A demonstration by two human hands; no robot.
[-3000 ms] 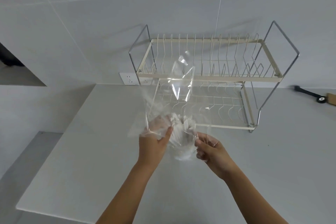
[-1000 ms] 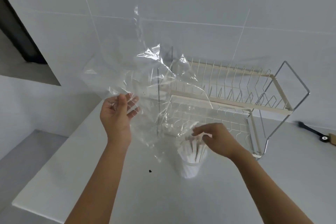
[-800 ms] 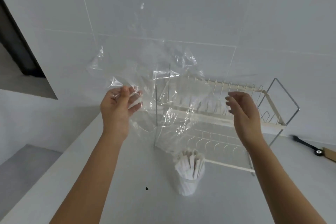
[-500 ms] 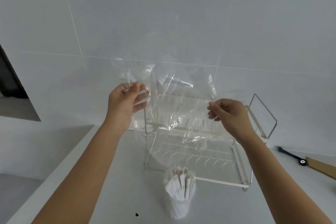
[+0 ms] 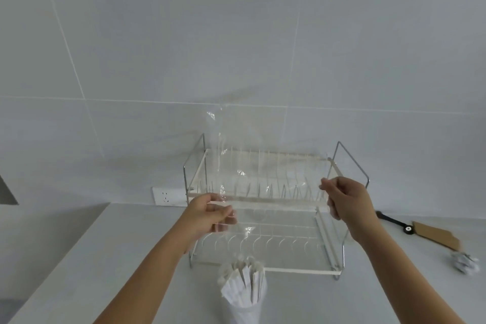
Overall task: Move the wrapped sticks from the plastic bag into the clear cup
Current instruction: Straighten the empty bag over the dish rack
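A clear cup (image 5: 246, 312) stands on the white counter at the bottom centre, packed with several white paper-wrapped sticks (image 5: 243, 283) standing upright. Above it I hold the clear plastic bag (image 5: 263, 171) stretched flat in the air in front of the dish rack. My left hand (image 5: 210, 214) pinches the bag's lower left edge. My right hand (image 5: 344, 200) pinches its right edge. No sticks show inside the bag.
A two-tier cream dish rack (image 5: 265, 208) with metal handles stands behind the cup against the tiled wall. A wall socket (image 5: 168, 196) sits left of it. A black-and-brown tool (image 5: 420, 230) and a small crumpled white item (image 5: 464, 263) lie at the right.
The bag came off the cup, leaving the sticks standing in it. My left hand lifted the bag, my right hand joined it, and both now stretch it flat and lower.
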